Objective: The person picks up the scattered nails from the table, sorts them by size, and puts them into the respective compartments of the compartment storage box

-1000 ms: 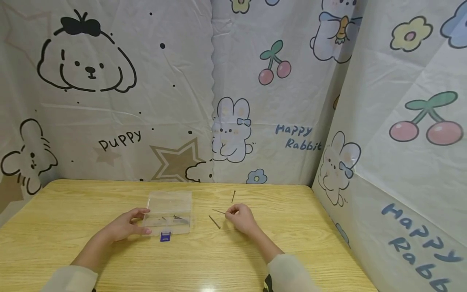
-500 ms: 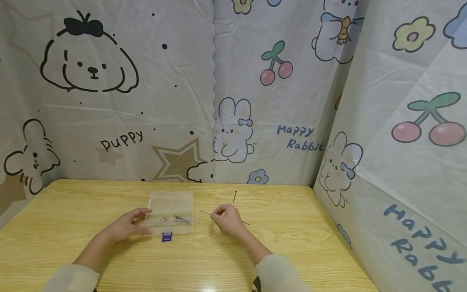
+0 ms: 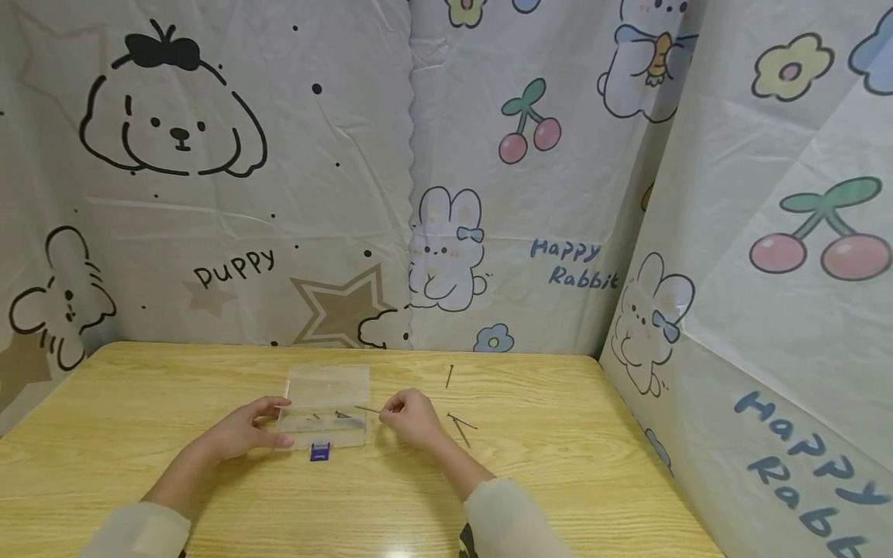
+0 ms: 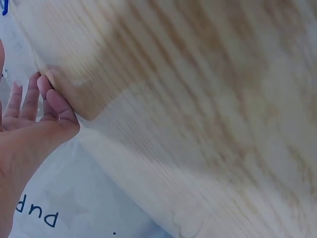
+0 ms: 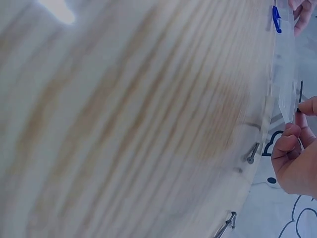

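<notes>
A clear plastic box (image 3: 328,385) with a blue latch (image 3: 319,452) stands open on the table. Several small dark nails (image 3: 342,415) lie in its front compartment. My left hand (image 3: 247,426) grips the box's left side, thumb near the front corner and fingers farther back. At the box's right edge, my right hand (image 3: 412,418) pinches a thin nail (image 3: 367,408) between thumb and fingertips, its far end over the box. The right wrist view shows that pinched nail (image 5: 300,91) beside the clear wall, and a loose nail (image 5: 252,152) close to the hand.
Two nails (image 3: 462,426) lie in a V on the wooden table (image 3: 558,434), right of my right hand. Another nail (image 3: 449,376) lies farther back. Printed cloth (image 3: 335,155) hangs behind the table and along its right side.
My right hand has moved left with the pinched nail, from the loose nails to the box's right edge. The two nails in a V have come into view behind it. My left hand stays put.
</notes>
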`<state>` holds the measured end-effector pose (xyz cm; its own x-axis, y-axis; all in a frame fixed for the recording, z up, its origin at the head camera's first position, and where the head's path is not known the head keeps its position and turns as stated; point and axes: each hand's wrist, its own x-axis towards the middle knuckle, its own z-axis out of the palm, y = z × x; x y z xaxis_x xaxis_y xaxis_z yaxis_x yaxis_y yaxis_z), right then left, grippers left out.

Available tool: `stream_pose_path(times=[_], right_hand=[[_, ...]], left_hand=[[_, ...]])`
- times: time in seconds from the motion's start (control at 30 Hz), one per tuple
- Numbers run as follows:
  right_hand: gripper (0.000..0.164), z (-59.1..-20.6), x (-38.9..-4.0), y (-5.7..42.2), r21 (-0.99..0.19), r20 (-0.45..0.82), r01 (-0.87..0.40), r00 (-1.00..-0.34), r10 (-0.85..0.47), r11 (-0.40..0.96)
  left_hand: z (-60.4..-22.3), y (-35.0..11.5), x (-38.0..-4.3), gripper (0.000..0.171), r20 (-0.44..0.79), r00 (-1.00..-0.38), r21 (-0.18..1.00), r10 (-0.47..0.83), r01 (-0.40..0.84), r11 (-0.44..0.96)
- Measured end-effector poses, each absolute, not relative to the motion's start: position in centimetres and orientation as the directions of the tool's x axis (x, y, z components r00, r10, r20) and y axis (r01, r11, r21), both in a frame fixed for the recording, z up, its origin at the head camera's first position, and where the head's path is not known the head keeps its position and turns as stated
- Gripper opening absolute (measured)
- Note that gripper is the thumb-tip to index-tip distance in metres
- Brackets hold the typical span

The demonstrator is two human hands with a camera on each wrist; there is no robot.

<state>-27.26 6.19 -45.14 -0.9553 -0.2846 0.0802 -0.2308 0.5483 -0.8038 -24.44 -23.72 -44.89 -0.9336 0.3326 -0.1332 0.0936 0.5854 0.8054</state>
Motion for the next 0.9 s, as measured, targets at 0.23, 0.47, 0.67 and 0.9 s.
stream_pose_path(times=[0.23,0.47,0.67,0.9], right_hand=[[0.008,-45.3,-27.5,5.1,-0.788,0.064,-0.215,-0.960,-0.272,0.576],[0.008,-45.4,-27.5,4.1,-0.785,0.054,-0.213,-0.959,-0.278,0.582],[0.008,-45.4,-27.4,3.5,-0.788,0.031,-0.191,-0.962,-0.271,0.586],[0.007,-45.7,-27.5,3.0,-0.800,0.015,-0.165,-0.967,-0.256,0.577]], left_hand=[[-44.9,-23.7,-24.5,0.080,-0.150,-0.935,0.808,0.322,0.072,0.585],[-45.0,-23.8,-24.4,0.079,-0.138,-0.934,0.811,0.329,0.084,0.579],[-45.1,-23.8,-24.3,0.078,-0.142,-0.935,0.813,0.326,0.077,0.577],[-45.0,-23.8,-24.3,0.078,-0.152,-0.934,0.813,0.323,0.067,0.578]])
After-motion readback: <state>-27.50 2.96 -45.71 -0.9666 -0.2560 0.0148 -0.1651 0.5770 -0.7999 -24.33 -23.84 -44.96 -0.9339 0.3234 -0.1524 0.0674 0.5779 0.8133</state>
